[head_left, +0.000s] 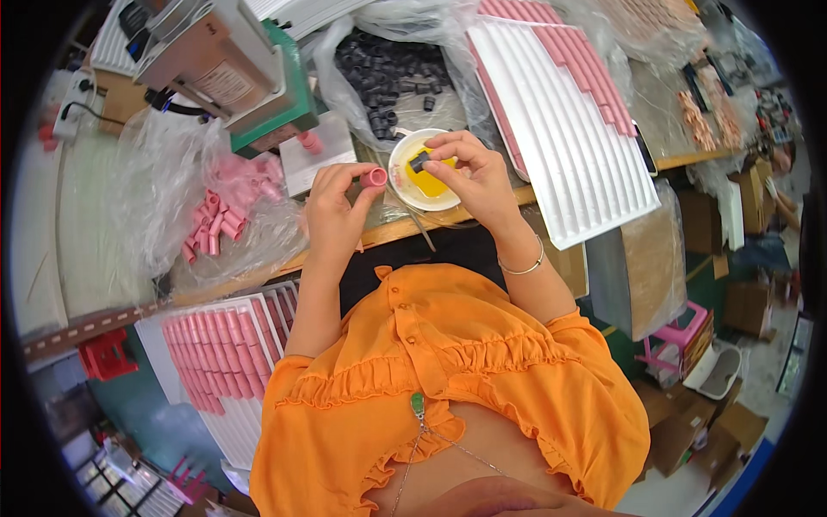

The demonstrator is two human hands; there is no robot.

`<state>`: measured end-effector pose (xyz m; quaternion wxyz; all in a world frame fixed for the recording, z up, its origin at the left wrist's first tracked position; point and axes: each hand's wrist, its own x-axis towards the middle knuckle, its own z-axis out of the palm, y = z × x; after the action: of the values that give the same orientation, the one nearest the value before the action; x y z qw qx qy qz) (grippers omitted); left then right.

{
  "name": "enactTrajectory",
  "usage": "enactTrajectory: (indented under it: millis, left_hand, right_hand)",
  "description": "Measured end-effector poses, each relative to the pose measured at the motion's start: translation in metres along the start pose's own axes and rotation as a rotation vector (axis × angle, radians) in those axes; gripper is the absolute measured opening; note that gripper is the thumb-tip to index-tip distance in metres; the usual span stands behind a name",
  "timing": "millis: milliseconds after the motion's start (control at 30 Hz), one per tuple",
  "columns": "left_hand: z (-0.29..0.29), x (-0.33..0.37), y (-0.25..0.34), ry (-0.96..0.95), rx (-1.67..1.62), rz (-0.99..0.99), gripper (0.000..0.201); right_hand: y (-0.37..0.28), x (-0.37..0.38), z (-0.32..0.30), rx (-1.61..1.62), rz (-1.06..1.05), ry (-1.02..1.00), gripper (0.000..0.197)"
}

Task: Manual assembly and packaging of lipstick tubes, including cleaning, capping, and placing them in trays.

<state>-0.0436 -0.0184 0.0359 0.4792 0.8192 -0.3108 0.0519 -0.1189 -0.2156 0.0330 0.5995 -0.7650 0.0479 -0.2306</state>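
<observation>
Between thumb and fingers, my left hand (334,207) grips a pink plastic tube (374,177), its open end facing me. My right hand (482,185) pinches a small black ring-shaped part (419,162) over a white bowl (398,188) of yellow liquid (431,183). Whether the black part touches the liquid, I cannot tell. The two parts are apart. Behind the bowl, a clear plastic bag (465,95) lies open with many loose black parts (379,77). Left of my left hand, several pink tubes (213,226) lie on and in another clear bag (155,189).
A bench press with a green base (276,95) stands at the back left, a pink tube (310,142) on its plate. At right, a white ribbed tray (568,146) partly filled with pink tubes overhangs the wooden table edge (388,231). Another filled tray (220,345) sits lower left.
</observation>
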Motion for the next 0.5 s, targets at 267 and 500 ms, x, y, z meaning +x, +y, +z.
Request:
enactTrajectory:
  millis: [267, 500]
  left_hand:
    - [0.042, 0.020, 0.012, -0.052, 0.012, 0.233, 0.024]
    - [0.075, 0.008, -0.002, -0.170, -0.498, -0.037, 0.024]
  right_hand:
    - [-0.012, 0.003, -0.003, -0.586, -0.449, 0.068, 0.008]
    - [-0.019, 0.013, -0.063, -0.480, -0.319, -0.057, 0.018]
